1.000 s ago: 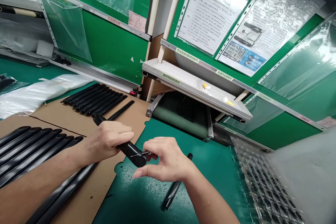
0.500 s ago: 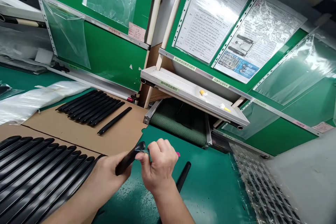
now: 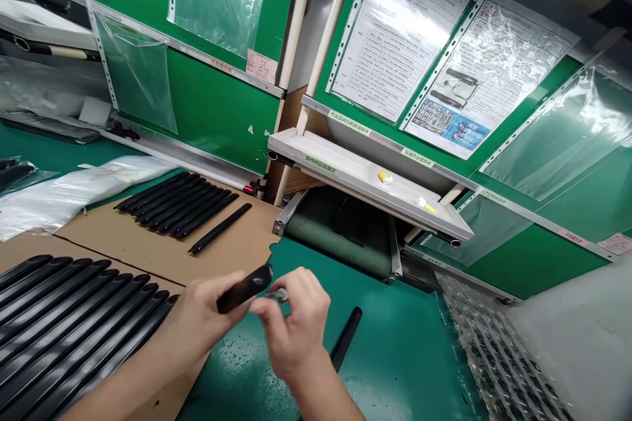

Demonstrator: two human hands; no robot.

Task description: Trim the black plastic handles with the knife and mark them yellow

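My left hand point(image 3: 207, 308) is clasped round the bar point(image 3: 244, 290), which slants from near left to far right, its far end just beyond and left of the tool point(image 3: 279, 294) pinched in my right hand point(image 3: 299, 323).

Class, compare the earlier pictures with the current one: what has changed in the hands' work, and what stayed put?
The black piece in the left hand has swung: its free end, pointing down-right in the picture a second ago, now points up-right. The right hand has turned, knuckles uppermost, keeping its small metal tool. The lone strip on the cardboard stayed.
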